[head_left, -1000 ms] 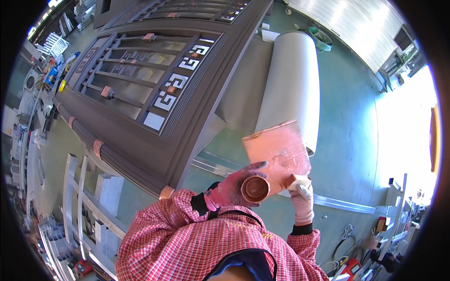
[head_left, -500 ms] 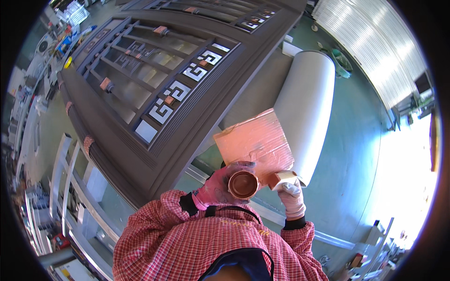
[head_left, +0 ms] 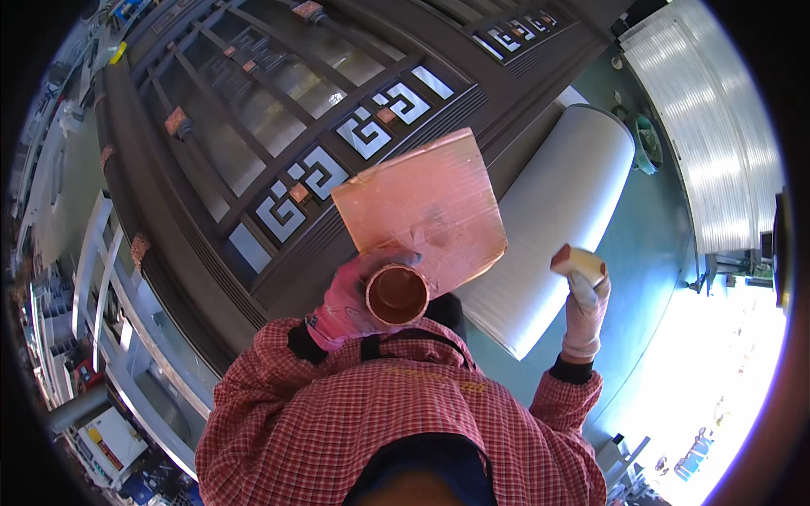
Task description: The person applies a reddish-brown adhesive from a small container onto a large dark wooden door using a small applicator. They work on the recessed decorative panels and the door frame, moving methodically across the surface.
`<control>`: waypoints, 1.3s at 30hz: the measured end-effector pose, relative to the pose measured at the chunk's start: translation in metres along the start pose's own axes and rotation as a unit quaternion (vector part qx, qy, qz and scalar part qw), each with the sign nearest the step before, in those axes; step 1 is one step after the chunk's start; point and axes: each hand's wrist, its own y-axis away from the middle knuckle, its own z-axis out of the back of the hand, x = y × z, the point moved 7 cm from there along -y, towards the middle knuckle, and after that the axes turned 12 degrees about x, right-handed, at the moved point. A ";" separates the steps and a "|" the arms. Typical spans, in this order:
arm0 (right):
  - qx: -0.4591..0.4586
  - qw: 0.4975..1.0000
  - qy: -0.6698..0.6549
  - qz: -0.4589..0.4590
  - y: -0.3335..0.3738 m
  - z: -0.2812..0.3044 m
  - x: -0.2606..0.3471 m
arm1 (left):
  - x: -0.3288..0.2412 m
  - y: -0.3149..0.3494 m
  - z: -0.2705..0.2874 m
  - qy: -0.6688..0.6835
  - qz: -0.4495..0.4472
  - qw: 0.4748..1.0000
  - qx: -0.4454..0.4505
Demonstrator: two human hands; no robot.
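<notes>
My left hand [head_left: 342, 304], in a pink glove with dark smudges, is closed round a small round cup [head_left: 396, 294] with reddish-brown paint inside. The same hand also steadies a flat piece of cardboard [head_left: 419, 207], coated in copper-pink paint, just beyond the cup. Off to the right, my right hand [head_left: 587, 310], in a pale glove, pinches a cream sponge block [head_left: 580, 262] whose end is stained reddish brown. The sponge is apart from the cardboard. Ahead lies a large dark brown metal door panel [head_left: 337, 240] with silver fretwork [head_left: 369, 133] and copper-coloured accents.
A big white roll [head_left: 561, 198] lies right of the panel. Metal rails [head_left: 126, 346] stand at the left. Beyond the roll are a green floor [head_left: 662, 223], a green bag [head_left: 647, 143] and a ribbed light sheet [head_left: 717, 126].
My right hand has drawn the sponge away from the cardboard, to the right and up. The cup and cardboard have shifted left in view. The panel now appears nearer.
</notes>
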 end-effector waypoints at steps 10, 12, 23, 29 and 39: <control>0.316 0.782 0.486 0.227 -0.153 -0.168 0.040 | 0.024 -0.004 0.013 0.079 0.048 0.985 -0.144; 0.367 0.731 0.503 0.278 -0.163 -0.184 0.031 | 0.023 -0.010 0.009 0.026 0.057 0.982 -0.176; 0.535 0.580 0.510 0.342 -0.206 -0.221 0.004 | 0.024 -0.023 -0.014 0.020 0.101 0.908 -0.407; 0.396 0.766 0.471 0.184 -0.336 -0.196 -0.009 | 0.022 0.013 0.000 -0.071 0.138 0.857 -0.491; 0.436 0.652 0.619 0.030 -0.397 -0.227 -0.185 | 0.011 0.059 0.029 -0.182 0.182 0.785 -0.563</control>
